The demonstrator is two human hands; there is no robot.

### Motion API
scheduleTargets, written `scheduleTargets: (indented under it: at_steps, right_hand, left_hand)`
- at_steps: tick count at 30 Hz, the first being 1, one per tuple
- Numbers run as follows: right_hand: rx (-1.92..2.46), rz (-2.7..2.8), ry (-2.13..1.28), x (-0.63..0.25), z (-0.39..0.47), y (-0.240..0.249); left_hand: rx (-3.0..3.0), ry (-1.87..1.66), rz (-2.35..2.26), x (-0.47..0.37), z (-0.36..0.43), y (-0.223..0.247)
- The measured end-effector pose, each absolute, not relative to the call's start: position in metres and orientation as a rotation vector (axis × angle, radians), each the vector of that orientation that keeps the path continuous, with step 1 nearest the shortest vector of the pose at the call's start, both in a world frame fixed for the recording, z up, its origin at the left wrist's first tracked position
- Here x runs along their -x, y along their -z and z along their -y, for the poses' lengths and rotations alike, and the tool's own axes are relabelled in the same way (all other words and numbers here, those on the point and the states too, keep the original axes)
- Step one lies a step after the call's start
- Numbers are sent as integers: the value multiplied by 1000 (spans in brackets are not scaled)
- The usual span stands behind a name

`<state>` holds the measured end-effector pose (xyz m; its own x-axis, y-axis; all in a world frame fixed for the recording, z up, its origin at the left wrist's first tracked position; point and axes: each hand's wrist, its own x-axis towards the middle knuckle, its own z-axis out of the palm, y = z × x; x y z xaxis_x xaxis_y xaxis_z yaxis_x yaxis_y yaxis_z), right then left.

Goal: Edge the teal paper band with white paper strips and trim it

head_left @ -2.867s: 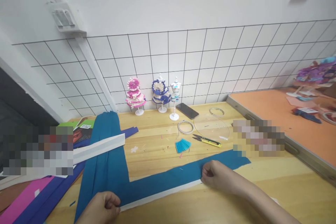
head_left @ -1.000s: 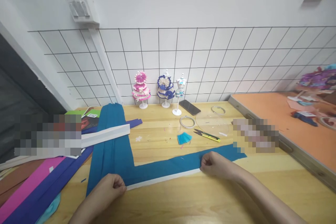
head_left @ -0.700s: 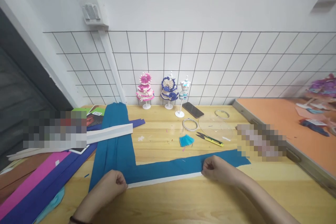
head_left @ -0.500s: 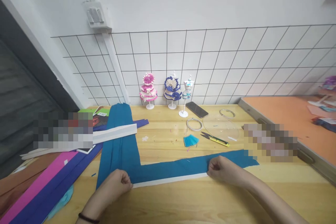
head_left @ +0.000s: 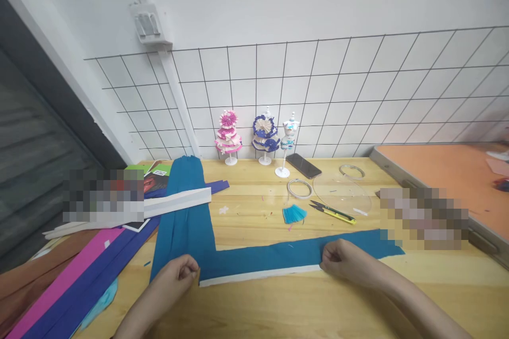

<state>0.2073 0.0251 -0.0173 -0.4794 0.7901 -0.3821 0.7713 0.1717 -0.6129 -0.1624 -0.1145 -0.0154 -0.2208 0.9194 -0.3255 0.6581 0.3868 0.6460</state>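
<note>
A long teal strip (head_left: 270, 259) of crepe paper or thin cloth lies across the table, with a narrow white strip (head_left: 254, 275) along its near edge. My left hand (head_left: 178, 270) is closed in a pinch at the left end, fingertips at the teal edge just above the white strip's corner. Farther right, my right hand (head_left: 345, 259) pinches the near edge where the white strip disappears under its fingers. A wider folded teal piece (head_left: 186, 222) runs away from me behind my left hand, crossed by a folded white strip (head_left: 178, 200).
Thread snips (head_left: 334, 213), a pleated light-blue piece (head_left: 295, 214), wire coils (head_left: 300, 188) and a phone (head_left: 304, 165) lie beyond the strip. Small decorated dress stands (head_left: 265, 137) line the wall. Coloured strips (head_left: 75, 286) pile up at left; an orange-topped surface (head_left: 449, 169) is at right.
The view has shifted slightly, moving everything a little to the right. My left fingertips have risen slightly off the white strip's corner, which now shows. My right hand keeps its pinch.
</note>
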Motion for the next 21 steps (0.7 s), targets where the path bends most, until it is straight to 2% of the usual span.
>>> scheduleTargets:
  at_steps: [4,21]
  right_hand:
    - [1584,2394,-1214,-209,-25,20]
    - [1578,2386,-1221,-210,-25,20]
  left_hand:
    - [-1325,-619,-2052,155,125,11]
    - [-1520,-448,-2091,144,127,11]
